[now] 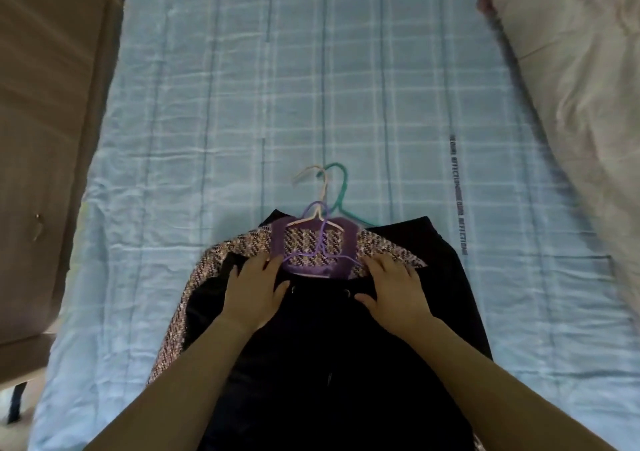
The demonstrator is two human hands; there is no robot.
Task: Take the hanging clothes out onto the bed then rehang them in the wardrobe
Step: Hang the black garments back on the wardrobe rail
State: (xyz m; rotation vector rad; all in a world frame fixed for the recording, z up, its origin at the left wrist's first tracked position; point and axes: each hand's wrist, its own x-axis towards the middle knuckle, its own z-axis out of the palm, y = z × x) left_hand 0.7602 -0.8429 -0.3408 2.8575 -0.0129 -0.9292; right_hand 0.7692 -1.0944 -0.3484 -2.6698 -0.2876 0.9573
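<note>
Pressing down with left hand (254, 289) and right hand (394, 286), both flat, fingers spread, clamped on nothing. Under the palms, a dark garment (329, 364); at the fingertips, the tweed jacket (225, 256) collar. Just beyond, purple hanger (323, 230), cream hanger (322, 192) and teal hanger (345, 182), hooks overlapping on the blue checked bed (242, 104). Further out, pale quilt (571, 87) at right, wooden cupboard (45, 104) at left

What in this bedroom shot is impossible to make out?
Head view:
- Black garment: lower part cut off by the bottom edge.
- Pink-and-purple woven jacket: mostly hidden under the black garment.
- Teal wire hanger: its shoulders run under the clothes, so what it carries is unclear.
- Dark lettering on the blue checked sheet: too small and blurred to read.
</note>
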